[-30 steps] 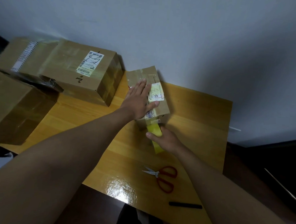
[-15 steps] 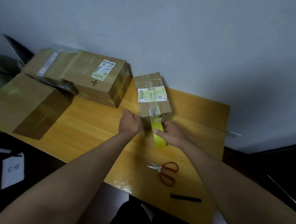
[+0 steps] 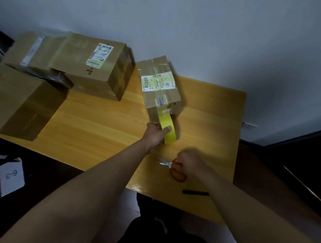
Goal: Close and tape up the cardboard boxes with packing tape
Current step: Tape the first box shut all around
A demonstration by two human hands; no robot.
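Tape roll point(image 3: 168, 128), yellow, is grasped at frame centre by the left hand point(image 3: 155, 134), its strip stuck to the small box point(image 3: 161, 88). Red scissors point(image 3: 176, 170), lower right, are gripped by the blurred right hand point(image 3: 190, 161).

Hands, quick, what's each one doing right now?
Left hand: grips the yellow tape roll.
Right hand: blurred, at the red scissors; grip cannot be told.

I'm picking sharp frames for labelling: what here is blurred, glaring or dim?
Head view: the right hand over the red scissors is motion-blurred; the left hand and yellow tape roll look sharper. Glare sits on the table at its near edge; the surroundings are dim, and edges bend from the wide lens.
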